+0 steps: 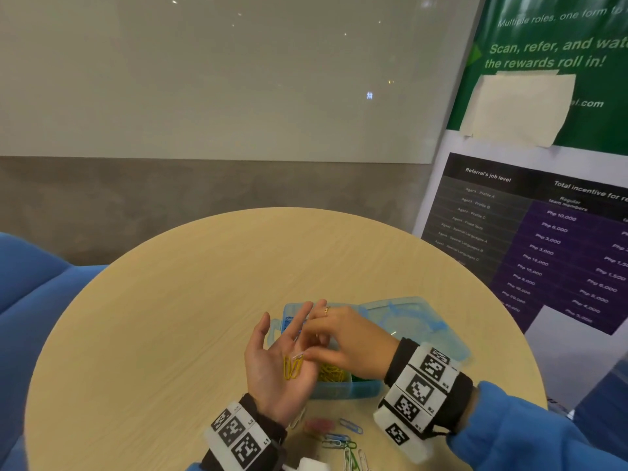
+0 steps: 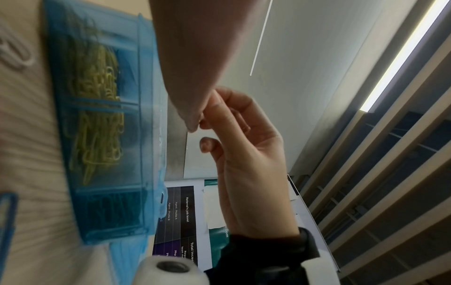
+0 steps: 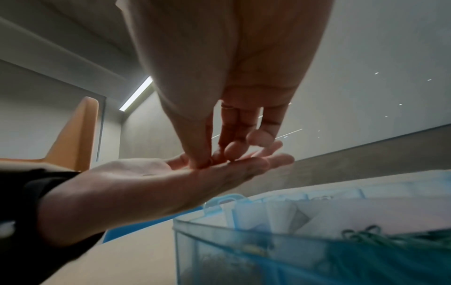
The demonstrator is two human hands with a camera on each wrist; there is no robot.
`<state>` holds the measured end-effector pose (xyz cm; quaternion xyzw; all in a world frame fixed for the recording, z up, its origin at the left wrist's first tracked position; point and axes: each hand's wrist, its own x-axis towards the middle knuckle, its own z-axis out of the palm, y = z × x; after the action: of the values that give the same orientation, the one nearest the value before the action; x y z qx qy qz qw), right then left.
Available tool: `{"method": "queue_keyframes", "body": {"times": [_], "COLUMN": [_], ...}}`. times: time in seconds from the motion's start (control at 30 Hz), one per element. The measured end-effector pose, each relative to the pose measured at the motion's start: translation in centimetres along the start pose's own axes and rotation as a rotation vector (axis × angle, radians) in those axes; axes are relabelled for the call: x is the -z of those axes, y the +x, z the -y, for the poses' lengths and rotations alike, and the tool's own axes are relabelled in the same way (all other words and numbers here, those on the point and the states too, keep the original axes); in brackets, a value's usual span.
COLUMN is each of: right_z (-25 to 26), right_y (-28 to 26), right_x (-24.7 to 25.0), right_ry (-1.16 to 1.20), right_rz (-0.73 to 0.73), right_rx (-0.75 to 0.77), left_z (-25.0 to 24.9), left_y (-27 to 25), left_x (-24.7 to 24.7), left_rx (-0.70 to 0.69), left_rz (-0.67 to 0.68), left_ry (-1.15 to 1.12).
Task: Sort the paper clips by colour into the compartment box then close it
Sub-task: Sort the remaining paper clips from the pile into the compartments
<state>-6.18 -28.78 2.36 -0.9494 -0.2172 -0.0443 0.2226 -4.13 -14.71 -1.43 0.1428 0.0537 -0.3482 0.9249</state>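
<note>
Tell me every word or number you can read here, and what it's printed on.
Green poster: "Scan, refer, and wat..." (cut off), "the rewards roll in!", "Multiple roles, one form to..." (cut off), "...l.com" beside a taped paper patch.
Dark table: "Referral's job level", "Total incentive for re..." (cut off), "Agent - Profile A", "Php 10,000", "Php 6,000", "Php 3,000".
Lower rows: too small.
Wrist bands: square codes; tiny labels unreadable.

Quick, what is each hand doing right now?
Left hand: open, palm up, yellow paper clips lying on it.
Right hand: fingertips pinched at a clip on the left palm.
</note>
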Motion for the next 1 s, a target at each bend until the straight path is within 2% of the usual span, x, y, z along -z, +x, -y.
{"method": "queue_keyframes", "body": {"times": [0.07, 0.13, 0.27, 0.33, 0.47, 0.6, 0.73, 0.8, 0.9, 1.0], "right_z": [0.1, -0.2, -2.0, -2.9, -3.2, -2.3, -2.0, -1.9, -1.6, -1.1], "right_y": [0.2, 0.5, 1.2, 1.5, 1.3, 0.9, 0.6, 0.5, 0.5, 0.3], "right_x": [0.1, 0.6, 2.1, 2.7, 2.4, 2.2, 1.4, 1.0, 1.2, 1.5], "right_ry": [-0.021, -0.02, -0.045, -0.07, -0.129, -0.13, -0.167, -0.261, -0.326, -0.214], "right_rz": [-0.028, -0.115, -0.397, -0.444, -0.223, -0.203, 0.128, 0.207, 0.173, 0.03], "right_rx": [0.018, -0.008, -0.16, -0.232, -0.314, -0.286, -0.323, -0.338, -0.339, -0.261], "left_z": [0.1, 0.1, -0.3, -0.5, -0.8, -0.9, -0.7, -0.8, -0.7, -0.6], "left_y": [0.1, 0.2, 0.6, 0.7, 0.7, 0.7, 0.6, 0.6, 0.6, 0.7], "left_x": [0.2, 0.4, 0.8, 0.8, 0.7, 0.8, 0.7, 0.6, 0.5, 0.6], "left_rx": [0.001, -0.014, -0.087, -0.134, -0.2, -0.236, -0.238, -0.232, -0.231, -0.239], "left_rz": [-0.004, -0.009, -0.039, -0.045, -0.035, -0.037, -0.011, -0.002, 0.006, 0.003], "left_ry": [-0.039, -0.089, -0.13, -0.137, -0.146, -0.162, -0.147, -0.14, -0.14, -0.109]}}
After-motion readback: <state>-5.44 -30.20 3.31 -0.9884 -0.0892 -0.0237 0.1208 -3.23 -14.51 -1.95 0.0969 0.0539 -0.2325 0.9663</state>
